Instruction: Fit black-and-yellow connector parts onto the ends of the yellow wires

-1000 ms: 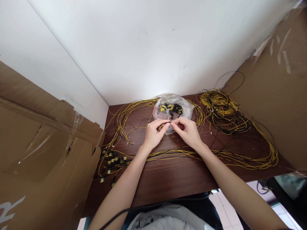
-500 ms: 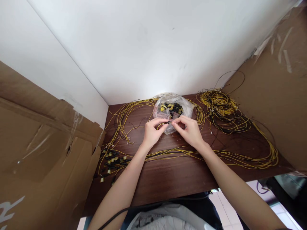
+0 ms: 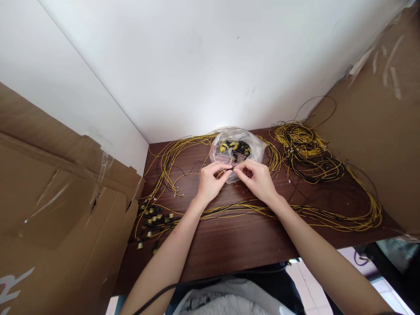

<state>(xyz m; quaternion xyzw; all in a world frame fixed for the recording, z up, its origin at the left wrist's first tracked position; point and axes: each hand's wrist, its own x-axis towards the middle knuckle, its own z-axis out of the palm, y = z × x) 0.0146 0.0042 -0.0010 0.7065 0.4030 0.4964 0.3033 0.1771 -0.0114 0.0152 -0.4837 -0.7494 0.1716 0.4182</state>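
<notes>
Between my two hands is a small black piece [image 3: 232, 168], mostly covered by the fingertips; it looks like a wire end or a connector. My left hand [image 3: 211, 177] pinches it from the left with thumb and forefinger, and a thin yellow wire shows inside that grip. From the right, my right hand [image 3: 254, 175] pinches the same spot, its fingertips almost meeting the left ones. Just behind the hands lies a clear plastic bag [image 3: 257, 146], open at the top, with black and yellow connectors [image 3: 234, 146] in it.
Yellow and black wires loop across the brown table [image 3: 226, 249]. A tangled wire heap [image 3: 300, 142] lies at right. Several wired connectors [image 3: 157, 218] rest at left. Cardboard walls [image 3: 65, 210] flank both sides, with a white wall [image 3: 203, 65] behind.
The fingertips of my right hand have closed in slightly on the left ones, covering more of the small black piece. Everything else looks the same.
</notes>
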